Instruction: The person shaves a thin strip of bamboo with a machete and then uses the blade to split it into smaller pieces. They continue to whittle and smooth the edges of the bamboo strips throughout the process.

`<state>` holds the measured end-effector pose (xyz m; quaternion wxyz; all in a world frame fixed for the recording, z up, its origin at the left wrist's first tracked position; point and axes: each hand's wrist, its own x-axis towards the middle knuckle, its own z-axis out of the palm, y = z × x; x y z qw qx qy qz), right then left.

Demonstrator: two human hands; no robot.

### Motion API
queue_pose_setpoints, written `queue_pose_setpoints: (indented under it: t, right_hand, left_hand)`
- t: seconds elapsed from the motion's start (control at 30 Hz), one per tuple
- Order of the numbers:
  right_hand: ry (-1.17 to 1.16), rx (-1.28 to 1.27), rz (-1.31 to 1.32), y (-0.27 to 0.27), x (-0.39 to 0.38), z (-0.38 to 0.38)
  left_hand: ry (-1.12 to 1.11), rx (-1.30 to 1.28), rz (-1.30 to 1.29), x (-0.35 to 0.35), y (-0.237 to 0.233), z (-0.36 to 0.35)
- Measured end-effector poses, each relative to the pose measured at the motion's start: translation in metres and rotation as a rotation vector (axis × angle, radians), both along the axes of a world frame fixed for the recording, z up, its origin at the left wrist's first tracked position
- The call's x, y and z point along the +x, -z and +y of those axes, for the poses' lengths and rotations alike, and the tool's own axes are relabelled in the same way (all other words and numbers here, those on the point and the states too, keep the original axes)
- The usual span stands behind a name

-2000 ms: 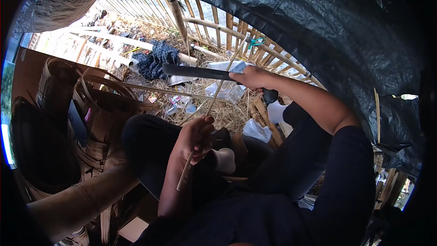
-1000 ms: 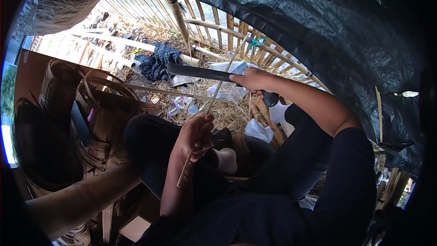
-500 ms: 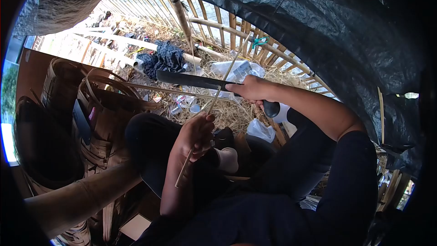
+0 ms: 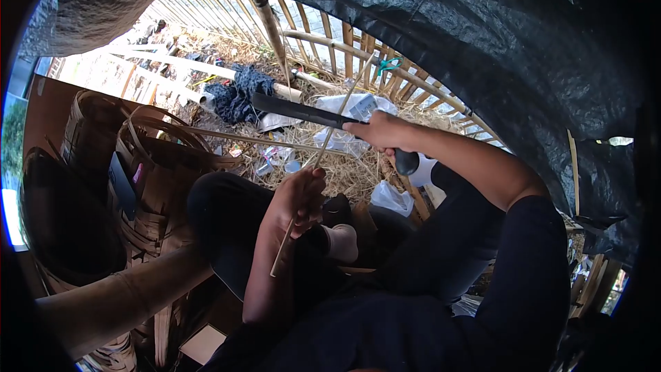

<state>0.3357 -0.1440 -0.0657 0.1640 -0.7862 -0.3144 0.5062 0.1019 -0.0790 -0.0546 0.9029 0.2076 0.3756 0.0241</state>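
Observation:
My left hand [image 4: 297, 201] is closed around a thin bamboo strip [image 4: 329, 134], which runs from below my wrist up toward the slatted fence. In my right hand [image 4: 384, 134] is a machete [image 4: 299, 111], gripped by its black handle; its dark blade points left. The blade crosses the strip just left of my right fingers, and it appears to touch it there. My right thumb lies near the crossing. Fingertips of my left hand are partly hidden by its curl.
Woven baskets [image 4: 162, 186] and a thick bamboo pole [image 4: 127, 289] stand at my left. Straw, a plastic bag [image 4: 392, 197] and a dark cloth [image 4: 237, 96] lie on the ground ahead. A bamboo fence [image 4: 330, 45] is beyond; a dark tarp [image 4: 482, 34] hangs overhead at right.
The machete blade has shifted right and its tip has tilted slightly. The strip's lower end has moved a little up and right, while my left hand stays closed around it.

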Motion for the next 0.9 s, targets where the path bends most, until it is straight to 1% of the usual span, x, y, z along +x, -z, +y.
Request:
queue_pose_setpoints:
  t: [0.03, 0.07, 0.17, 0.27, 0.33, 0.37, 0.4, 0.47, 0.5, 0.53, 0.6, 0.67, 0.7, 0.77, 0.8, 0.83, 0.9]
  right_hand:
    - [-0.006, -0.025, 0.083, -0.007, -0.012, -0.003]
    - [-0.095, 0.001, 0.036, -0.018, -0.016, -0.004]
    - [-0.066, 0.006, 0.099, 0.002, 0.002, -0.002]
    - [-0.062, 0.015, 0.009, 0.014, 0.012, 0.0]
    - [-0.024, -0.012, 0.113, -0.003, -0.008, -0.007]
    - [-0.157, 0.022, 0.029, -0.013, -0.013, -0.009]
    - [-0.161, 0.018, 0.033, -0.01, -0.011, -0.009]
    - [-0.122, 0.023, 0.058, 0.001, 0.001, -0.009]
    - [-0.117, 0.014, 0.046, 0.003, 0.01, -0.007]
    - [-0.058, -0.041, -0.012, 0.005, 0.016, -0.004]
    - [0.002, -0.04, -0.028, 0.008, 0.015, -0.009]
    - [-0.063, -0.038, 0.106, -0.009, -0.007, -0.017]
    - [-0.136, -0.007, 0.022, -0.016, -0.013, -0.018]
    - [-0.12, -0.004, 0.048, -0.009, -0.007, -0.02]
    - [-0.105, 0.01, 0.062, -0.005, 0.001, -0.02]
    - [-0.08, -0.032, 0.056, -0.001, 0.01, -0.017]
    - [-0.038, -0.037, 0.032, 0.0, 0.007, -0.02]
  left_hand:
    - [0.011, -0.016, 0.001, 0.0, -0.001, 0.001]
    - [0.021, -0.036, 0.004, -0.001, -0.001, 0.0]
    - [-0.043, -0.055, -0.017, -0.004, -0.002, -0.002]
    - [-0.063, -0.046, 0.006, -0.002, 0.001, 0.0]
    - [-0.03, -0.039, -0.005, -0.002, -0.003, 0.003]
    - [0.002, -0.042, -0.013, -0.003, -0.003, 0.002]
    - [-0.003, -0.047, -0.009, -0.005, -0.001, 0.001]
    - [0.009, 0.013, -0.017, -0.008, 0.004, 0.002]
    - [0.011, 0.013, -0.019, -0.007, 0.004, 0.002]
    - [-0.013, -0.003, -0.016, -0.006, 0.004, 0.003]
    - [-0.04, -0.012, -0.015, -0.003, 0.002, 0.006]
    - [0.051, 0.044, 0.021, 0.0, 0.002, 0.004]
    - [0.043, 0.036, 0.025, -0.003, 0.002, 0.003]
    - [-0.012, 0.017, -0.034, -0.007, 0.001, 0.002]
    - [-0.005, 0.017, -0.036, -0.005, 0.002, 0.001]
    - [-0.005, 0.02, -0.022, -0.005, 0.002, 0.001]
    - [-0.009, 0.03, -0.012, -0.003, 0.003, 0.003]
